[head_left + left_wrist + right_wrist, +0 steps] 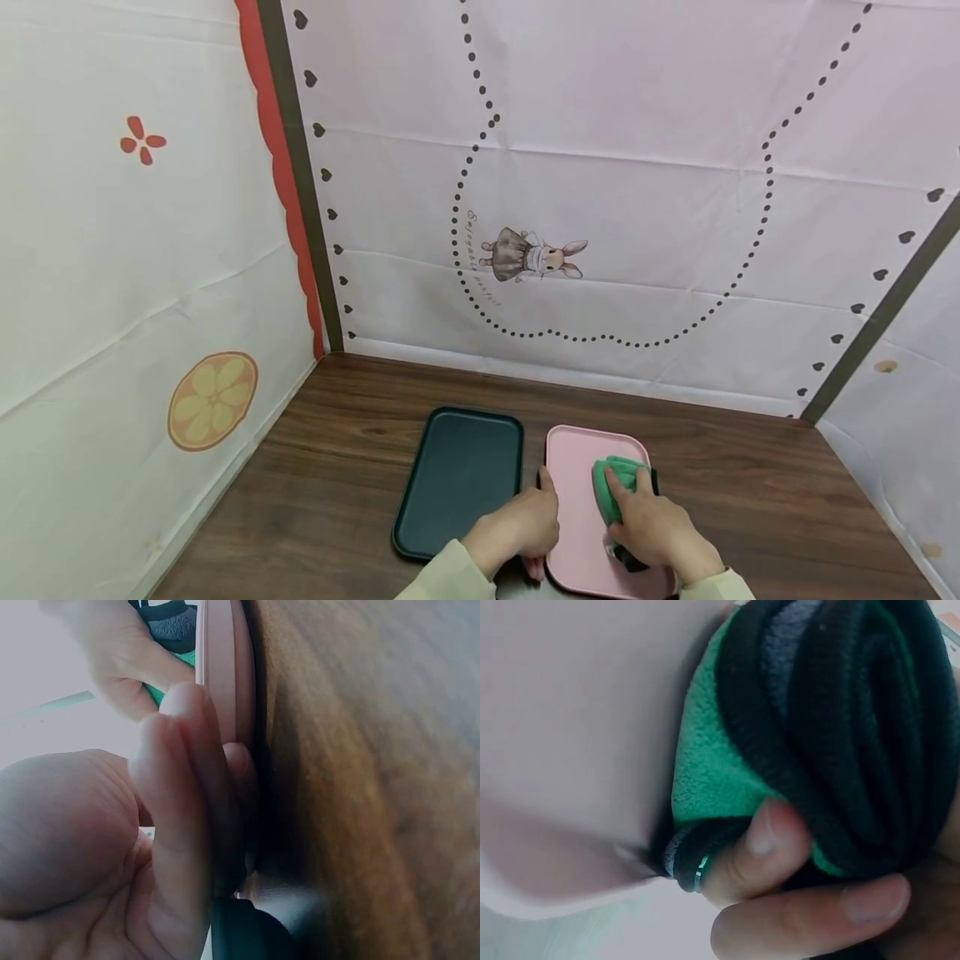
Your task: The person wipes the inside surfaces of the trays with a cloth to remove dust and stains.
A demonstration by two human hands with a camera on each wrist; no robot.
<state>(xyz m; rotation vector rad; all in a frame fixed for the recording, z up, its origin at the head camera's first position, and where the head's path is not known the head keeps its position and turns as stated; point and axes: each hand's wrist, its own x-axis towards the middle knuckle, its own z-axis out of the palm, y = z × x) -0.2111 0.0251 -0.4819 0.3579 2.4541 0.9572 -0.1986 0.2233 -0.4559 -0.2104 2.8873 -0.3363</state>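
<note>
A pink rectangular tray [574,500] lies on the brown wooden table, a dark green tray [467,475] to its left. My left hand [527,521] is at the pink tray's left edge, one finger stretched forward along the rim. In the left wrist view, its fingers [180,780] rest against the tray's side. On the right part of the pink tray, my right hand [651,518] grips a folded green cloth [604,492] against the surface. Up close in the right wrist view, the cloth [716,772] shows dark edging and a grey reverse, with fingers curled round its folds.
White printed sheets hang at the back [622,250] and on the left [150,275]. Another sheet [922,400] borders the right side. Bare wooden tabletop [300,475] lies left of the green tray, and more extends right of the pink one.
</note>
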